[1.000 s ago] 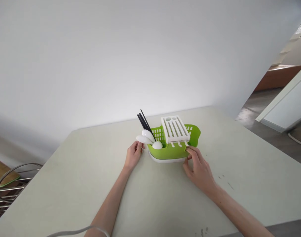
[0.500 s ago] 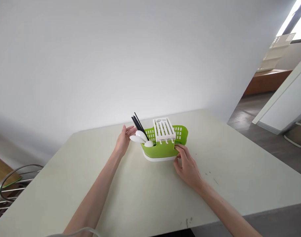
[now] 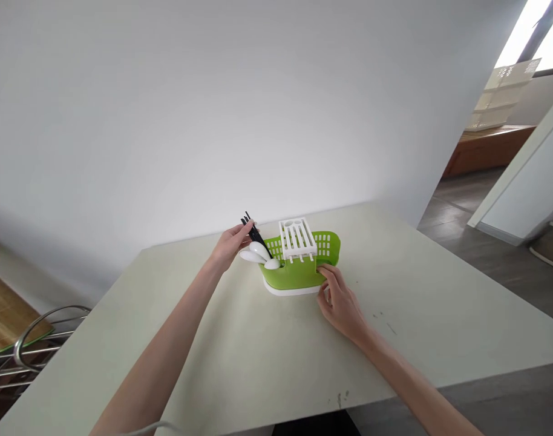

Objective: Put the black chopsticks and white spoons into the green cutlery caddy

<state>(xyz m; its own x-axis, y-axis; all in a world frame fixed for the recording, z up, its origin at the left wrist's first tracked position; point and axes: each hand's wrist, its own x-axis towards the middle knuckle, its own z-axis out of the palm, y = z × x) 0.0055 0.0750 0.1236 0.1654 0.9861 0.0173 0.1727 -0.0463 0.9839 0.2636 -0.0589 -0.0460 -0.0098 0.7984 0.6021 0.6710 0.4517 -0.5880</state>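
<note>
A green utensil holder (image 3: 292,277) with a white base and a slotted white top rack (image 3: 298,238) stands on the table. Several black chopsticks (image 3: 259,235) lean out of its left end, beside white spoons (image 3: 259,249). My left hand (image 3: 232,243) is closed around the upper part of the chopsticks, whose lower ends are still inside the holder. At the front right, my right hand (image 3: 340,300) grips the holder's wall, fingertips over the low rim and thumb below.
The pale table (image 3: 240,357) carries a few dark marks near its front edge. A plain wall (image 3: 258,121) rises behind it. To the left stands a metal rack (image 3: 35,345) with a wooden board (image 3: 8,303).
My left hand has gone from open beside the chopsticks to closed on them, drawing them together. My right hand stays on the holder's front right.
</note>
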